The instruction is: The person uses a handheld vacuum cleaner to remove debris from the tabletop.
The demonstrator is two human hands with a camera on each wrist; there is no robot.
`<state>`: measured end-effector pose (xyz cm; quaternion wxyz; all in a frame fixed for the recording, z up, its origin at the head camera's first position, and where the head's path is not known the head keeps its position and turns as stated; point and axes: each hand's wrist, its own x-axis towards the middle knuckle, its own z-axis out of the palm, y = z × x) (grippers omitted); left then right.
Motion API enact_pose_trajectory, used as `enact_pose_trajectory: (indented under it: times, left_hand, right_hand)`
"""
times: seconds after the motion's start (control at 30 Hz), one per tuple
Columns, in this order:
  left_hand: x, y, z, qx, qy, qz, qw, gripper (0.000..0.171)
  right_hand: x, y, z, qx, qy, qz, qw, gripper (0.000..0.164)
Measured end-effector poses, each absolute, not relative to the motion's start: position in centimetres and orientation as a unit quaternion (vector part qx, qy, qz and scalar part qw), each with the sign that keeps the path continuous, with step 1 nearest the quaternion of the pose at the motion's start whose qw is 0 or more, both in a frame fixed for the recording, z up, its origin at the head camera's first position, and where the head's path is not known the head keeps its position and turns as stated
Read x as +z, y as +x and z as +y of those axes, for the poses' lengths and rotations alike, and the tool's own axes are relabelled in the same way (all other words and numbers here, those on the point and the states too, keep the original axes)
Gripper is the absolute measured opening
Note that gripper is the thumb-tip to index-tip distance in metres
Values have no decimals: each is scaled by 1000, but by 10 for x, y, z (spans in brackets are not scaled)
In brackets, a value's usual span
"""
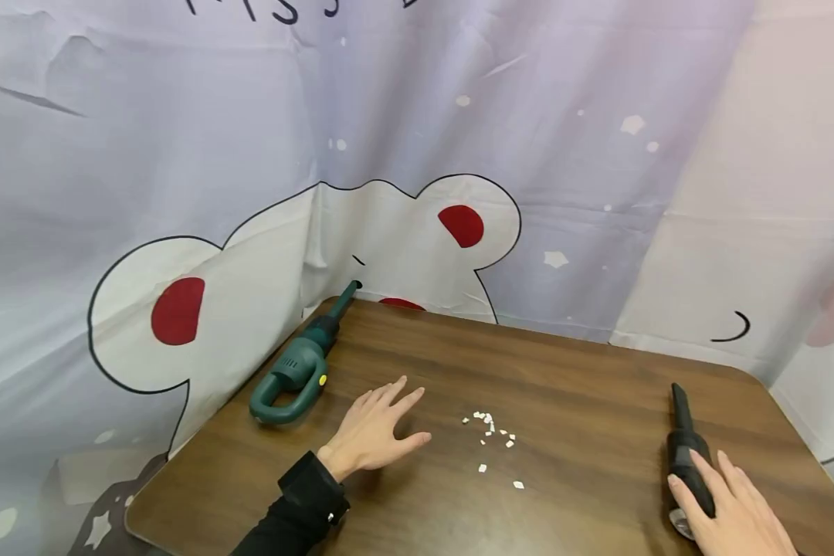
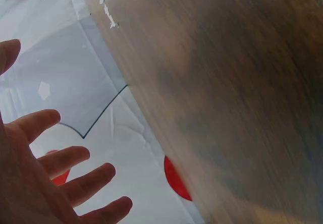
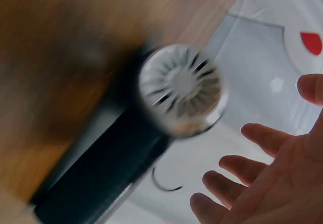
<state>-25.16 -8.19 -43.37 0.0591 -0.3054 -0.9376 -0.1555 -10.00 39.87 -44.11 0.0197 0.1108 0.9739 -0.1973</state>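
Note:
In the head view, a slim black handheld vacuum (image 1: 683, 444) lies at the right of the table, its narrow nozzle pointing to the back. My right hand (image 1: 740, 510) is over its near end, fingers spread. The right wrist view shows the vacuum's silver vented end (image 3: 181, 90) with a gap between it and the fingers of my right hand (image 3: 272, 178). My left hand (image 1: 371, 432) hovers above the table with spread fingers and holds nothing. White scraps (image 1: 489, 425) lie scattered to its right. They also show at the top of the left wrist view.
A green handheld vacuum (image 1: 295, 367) with a loop handle and long nozzle lies at the table's back left. The brown wooden table (image 1: 584, 401) meets a printed curtain (image 1: 403, 239) behind it and at the left.

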Motion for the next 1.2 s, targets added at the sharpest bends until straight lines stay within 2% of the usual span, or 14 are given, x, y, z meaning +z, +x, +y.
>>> enact_pose_trajectory:
  times: [0.13,0.3,0.43,0.57,0.87,1.03,1.2]
  left_hand:
    - [-433,-251,-88,-146,-302,-940,66,75]
    - [-435,-250,-88,-150,-314,-936,60,76]
    - [-436,-249,-83,-156,-328,-930,61,74]
    - [-437,-248,-77,-157,-337,-927,56,73]
    - [-441,-246,-59,-165,-376,-910,57,71]
    - [-443,-247,-43,-166,-398,-901,40,70]
    - [-446,-247,-28,-159,-421,-892,40,68]
  right_hand:
    - [-444,-98,399,-207,123,971,8,91]
    - [-446,-95,397,-199,117,973,-14,81]
    - [-449,-91,404,-212,126,969,12,73]
    - [-455,-84,410,-227,134,964,35,73]
    - [-458,-74,410,-205,129,970,18,74]
    - [-460,-68,405,-186,128,974,-18,79]
    - [-460,-65,398,-161,104,978,-77,74]
